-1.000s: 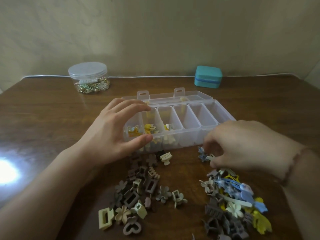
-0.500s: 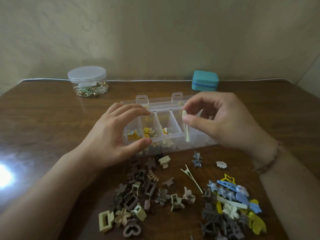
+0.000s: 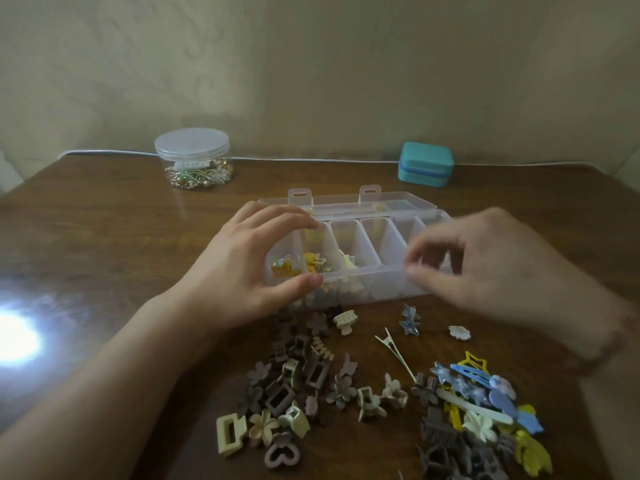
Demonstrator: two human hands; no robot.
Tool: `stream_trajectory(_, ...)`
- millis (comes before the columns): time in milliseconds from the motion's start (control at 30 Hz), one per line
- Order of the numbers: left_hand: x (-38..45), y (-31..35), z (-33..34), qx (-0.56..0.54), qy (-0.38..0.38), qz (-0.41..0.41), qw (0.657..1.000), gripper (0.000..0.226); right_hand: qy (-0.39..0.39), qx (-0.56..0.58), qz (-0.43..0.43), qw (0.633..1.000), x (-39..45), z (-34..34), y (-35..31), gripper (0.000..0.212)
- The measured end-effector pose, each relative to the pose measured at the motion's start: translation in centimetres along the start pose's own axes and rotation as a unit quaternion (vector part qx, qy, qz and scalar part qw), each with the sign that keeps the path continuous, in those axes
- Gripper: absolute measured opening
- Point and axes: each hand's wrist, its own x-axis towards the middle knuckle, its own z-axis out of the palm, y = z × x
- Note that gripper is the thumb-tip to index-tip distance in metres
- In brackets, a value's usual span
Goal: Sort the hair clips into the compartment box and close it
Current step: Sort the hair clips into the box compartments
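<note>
The clear compartment box (image 3: pixel 367 271) lies open in the middle of the wooden table, its lid (image 3: pixel 346 201) folded back. Yellow and gold clips sit in its left compartments and pale yellow ones (image 3: pixel 348 262) in the third. My left hand (image 3: pixel 239 268) grips the box's left end between thumb and fingers. Over the box's right compartments hovers my right hand (image 3: pixel 485 265), blurred, fingers apart, with nothing seen in it. Loose hair clips lie in front of the box: a brown and beige pile (image 3: pixel 287 386) and a blue, yellow and grey pile (image 3: pixel 485 410).
A cream claw clip (image 3: pixel 345 320), a blue star clip (image 3: pixel 409 320), a white flower clip (image 3: pixel 459 332) and a thin long clip (image 3: pixel 394 351) lie singly before the box. A lidded clear jar (image 3: pixel 193 159) and a teal case (image 3: pixel 425 164) stand at the back.
My right hand picked a long pale clip from the table, carried it over the box, and now no longer shows it. The left hand has stayed on the box.
</note>
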Motion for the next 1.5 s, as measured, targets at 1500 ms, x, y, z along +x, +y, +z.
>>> stream_trajectory(1500,-0.3,0.2,0.0,-0.036,0.002,-0.022,0.999,0.082,-0.043,0.133,-0.038,0.989,-0.3,0.6,-2.9,0.007)
